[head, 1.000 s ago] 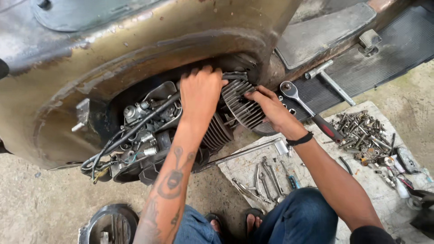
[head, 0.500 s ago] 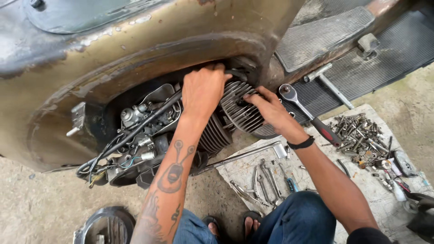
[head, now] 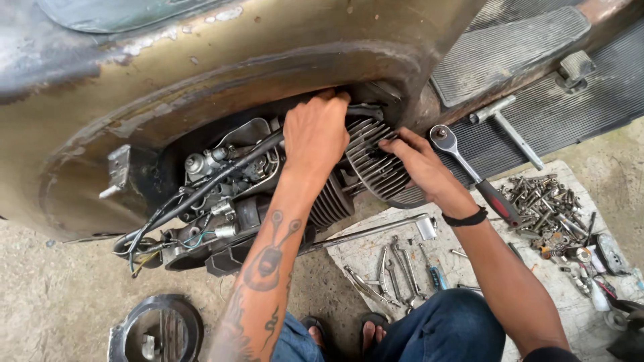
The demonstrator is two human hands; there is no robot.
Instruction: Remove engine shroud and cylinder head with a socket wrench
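Single head-worn view, looked steeply down from above and behind the left hand [head: 315, 131] and right hand [head: 417, 164], close in, faced the finned cylinder [head: 372, 161] beyond them
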